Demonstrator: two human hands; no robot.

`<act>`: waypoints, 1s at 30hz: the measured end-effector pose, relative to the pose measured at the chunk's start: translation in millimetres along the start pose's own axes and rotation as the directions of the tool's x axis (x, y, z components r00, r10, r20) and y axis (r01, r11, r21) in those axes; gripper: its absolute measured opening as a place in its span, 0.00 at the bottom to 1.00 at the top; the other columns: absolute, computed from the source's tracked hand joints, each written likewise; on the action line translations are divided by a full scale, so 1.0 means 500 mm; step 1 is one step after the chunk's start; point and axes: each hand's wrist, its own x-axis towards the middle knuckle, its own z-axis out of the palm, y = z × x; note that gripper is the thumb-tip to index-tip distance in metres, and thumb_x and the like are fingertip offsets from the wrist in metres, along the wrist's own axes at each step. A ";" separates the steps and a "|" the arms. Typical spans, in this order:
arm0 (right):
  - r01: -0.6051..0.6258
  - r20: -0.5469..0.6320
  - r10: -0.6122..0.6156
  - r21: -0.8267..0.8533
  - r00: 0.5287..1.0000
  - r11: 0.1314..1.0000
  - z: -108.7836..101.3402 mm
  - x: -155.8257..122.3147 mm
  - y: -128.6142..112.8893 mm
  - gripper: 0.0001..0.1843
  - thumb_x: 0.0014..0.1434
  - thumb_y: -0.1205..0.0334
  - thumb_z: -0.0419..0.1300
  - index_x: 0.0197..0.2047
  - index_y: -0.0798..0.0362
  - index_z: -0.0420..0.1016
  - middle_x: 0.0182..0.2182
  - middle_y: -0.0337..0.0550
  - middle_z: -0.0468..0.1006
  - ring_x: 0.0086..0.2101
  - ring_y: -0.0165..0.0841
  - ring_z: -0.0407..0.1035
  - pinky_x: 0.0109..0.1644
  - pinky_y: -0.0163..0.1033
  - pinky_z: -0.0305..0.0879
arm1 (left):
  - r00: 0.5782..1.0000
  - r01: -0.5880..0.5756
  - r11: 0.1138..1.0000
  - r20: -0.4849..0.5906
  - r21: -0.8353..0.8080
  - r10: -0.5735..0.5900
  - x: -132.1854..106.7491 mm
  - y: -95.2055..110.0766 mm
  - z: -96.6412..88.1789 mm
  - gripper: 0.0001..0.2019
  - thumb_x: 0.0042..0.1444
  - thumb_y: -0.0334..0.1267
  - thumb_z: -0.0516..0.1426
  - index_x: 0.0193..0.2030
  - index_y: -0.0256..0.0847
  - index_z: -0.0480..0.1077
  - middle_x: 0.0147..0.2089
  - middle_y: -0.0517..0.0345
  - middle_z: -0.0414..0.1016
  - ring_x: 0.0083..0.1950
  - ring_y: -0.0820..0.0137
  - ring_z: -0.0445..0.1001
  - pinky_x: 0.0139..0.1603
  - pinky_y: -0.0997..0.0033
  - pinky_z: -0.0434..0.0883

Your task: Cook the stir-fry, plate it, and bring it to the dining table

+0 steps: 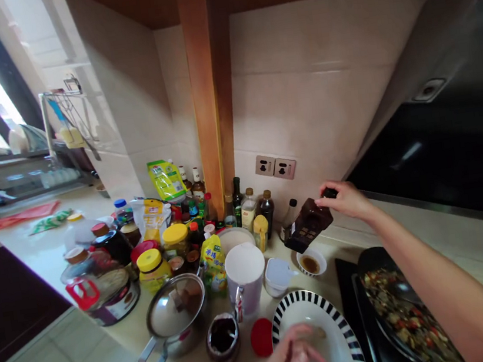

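My right hand (344,198) grips a dark sauce bottle (308,225) near its black cap. The bottle is tilted, its base toward the lower left, above and behind a small bowl (309,264) with brown liquid in it. Over a white plate with a black-striped rim (353,338), my left hand (289,359) is slightly blurred, its fingers loosely bent and apart, with nothing visible in them. To the left of that plate lie a red lid (261,338) and an open jar of dark contents (223,338).
A frying pan (363,263) of chopped food sits on the stove at right, under my right forearm. A white pitcher (244,264), a lidded tub (278,276) and a lidded saucepan (176,308) crowd the counter. Several bottles line the wall; a range hood (443,160) slants above the stove.
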 end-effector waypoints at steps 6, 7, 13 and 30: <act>-0.130 0.022 0.128 0.083 0.991 0.988 -0.115 -0.068 -0.124 0.14 0.44 0.50 0.64 0.27 0.51 0.70 0.15 0.31 0.67 0.17 0.24 0.54 0.21 0.32 0.49 | 0.947 -0.314 0.912 -0.152 -0.265 0.282 0.079 0.109 0.071 0.53 0.39 0.52 0.69 0.67 0.57 0.41 0.67 0.41 0.50 0.56 0.53 0.68 0.38 0.61 0.75; -0.140 0.013 0.139 0.085 0.990 0.986 -0.124 -0.078 -0.139 0.13 0.43 0.50 0.64 0.26 0.51 0.71 0.15 0.31 0.66 0.16 0.24 0.54 0.20 0.32 0.49 | 0.938 -0.343 0.890 -0.164 -0.301 0.306 0.088 0.128 0.086 0.54 0.37 0.50 0.70 0.66 0.58 0.41 0.68 0.42 0.48 0.57 0.54 0.67 0.42 0.58 0.75; -0.213 -0.030 0.211 -0.070 0.977 0.975 -0.138 -0.112 -0.184 0.13 0.48 0.51 0.64 0.22 0.52 0.72 0.12 0.35 0.65 0.15 0.25 0.56 0.19 0.33 0.51 | 0.923 -0.384 0.809 -0.195 -0.445 0.332 0.097 0.172 0.154 0.35 0.41 0.45 0.69 0.55 0.39 0.62 0.49 0.45 0.73 0.46 0.57 0.76 0.40 0.63 0.74; -0.229 0.240 0.206 0.071 0.949 0.971 -0.097 -0.156 -0.112 0.20 0.56 0.44 0.56 0.26 0.52 0.69 0.13 0.34 0.65 0.12 0.24 0.57 0.16 0.31 0.52 | 0.975 0.058 0.785 -0.135 -0.617 -0.179 -0.006 0.195 0.166 0.21 0.61 0.49 0.53 0.42 0.28 0.72 0.31 0.45 0.77 0.29 0.69 0.76 0.21 0.80 0.70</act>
